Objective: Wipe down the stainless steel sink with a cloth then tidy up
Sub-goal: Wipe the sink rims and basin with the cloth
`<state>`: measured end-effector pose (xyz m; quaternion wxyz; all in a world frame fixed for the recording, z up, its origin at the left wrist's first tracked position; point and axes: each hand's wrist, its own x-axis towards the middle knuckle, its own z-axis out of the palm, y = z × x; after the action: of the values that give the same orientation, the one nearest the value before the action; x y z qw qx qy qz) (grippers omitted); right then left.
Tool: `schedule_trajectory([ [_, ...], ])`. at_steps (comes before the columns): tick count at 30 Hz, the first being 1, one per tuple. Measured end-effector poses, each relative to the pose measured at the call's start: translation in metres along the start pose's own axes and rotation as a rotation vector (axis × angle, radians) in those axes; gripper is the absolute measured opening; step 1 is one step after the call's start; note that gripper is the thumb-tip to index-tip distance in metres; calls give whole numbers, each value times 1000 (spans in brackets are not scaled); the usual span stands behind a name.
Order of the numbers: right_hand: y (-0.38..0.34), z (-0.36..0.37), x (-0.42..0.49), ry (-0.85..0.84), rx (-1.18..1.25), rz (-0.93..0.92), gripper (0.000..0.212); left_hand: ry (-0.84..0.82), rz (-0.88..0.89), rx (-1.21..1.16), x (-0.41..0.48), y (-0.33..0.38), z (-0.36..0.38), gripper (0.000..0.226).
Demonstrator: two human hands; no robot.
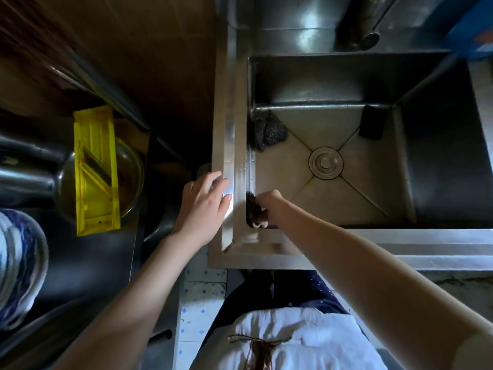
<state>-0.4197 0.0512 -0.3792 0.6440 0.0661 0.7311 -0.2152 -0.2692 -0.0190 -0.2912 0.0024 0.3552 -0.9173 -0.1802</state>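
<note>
The stainless steel sink (440, 134) fills the upper right, its round drain (325, 163) in the middle of the basin floor. My right hand (270, 202) reaches into the basin's near left corner and grips a dark cloth (253, 212) pressed against the left wall. My left hand (204, 206) rests with straight fingers on the sink's left rim (229, 145), holding nothing. A dark steel-wool scourer (268, 130) lies in the far left corner of the basin. A black sponge (372, 122) leans against the far wall.
The tap spout (369, 40) hangs over the back rim. Left of the sink, a yellow slicer (96, 172) lies across a glass bowl (130, 180) on a dark counter, beside a blue-and-white cloth bundle (18, 265). A blue object (474, 25) sits at the far right.
</note>
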Motion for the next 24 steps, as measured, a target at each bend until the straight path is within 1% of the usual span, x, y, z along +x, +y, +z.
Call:
schedule_trajectory([
  [1,-2,7,0,32,84,-52,19,-4,6,14,4,-1,0,29],
  [2,-6,12,-3,97,149,-90,15,-8,11,28,8,-2,0,31],
  [4,-2,19,8,188,233,-191,24,-20,7,49,15,-3,1,35],
  [6,-2,21,12,264,340,-234,32,-26,2,59,21,-5,1,38],
  [7,-5,20,16,271,373,-254,39,-25,2,61,23,-5,1,39],
  [9,-18,14,15,187,416,-285,50,-24,4,64,28,-5,1,38],
  [10,-27,10,13,152,439,-310,50,-22,2,63,31,-6,0,38],
  [13,-64,-6,10,83,534,-379,34,-15,-13,43,38,-5,-2,36],
  [14,-78,-10,7,69,563,-406,32,-13,-17,35,40,-4,-3,36],
  [18,-124,-23,2,3,660,-522,37,1,-22,11,50,-3,-6,36],
  [21,-126,-24,7,0,599,-555,38,6,-31,19,59,-1,-7,37],
  [24,-97,-18,13,28,445,-478,35,-4,-53,30,68,3,-7,38],
])
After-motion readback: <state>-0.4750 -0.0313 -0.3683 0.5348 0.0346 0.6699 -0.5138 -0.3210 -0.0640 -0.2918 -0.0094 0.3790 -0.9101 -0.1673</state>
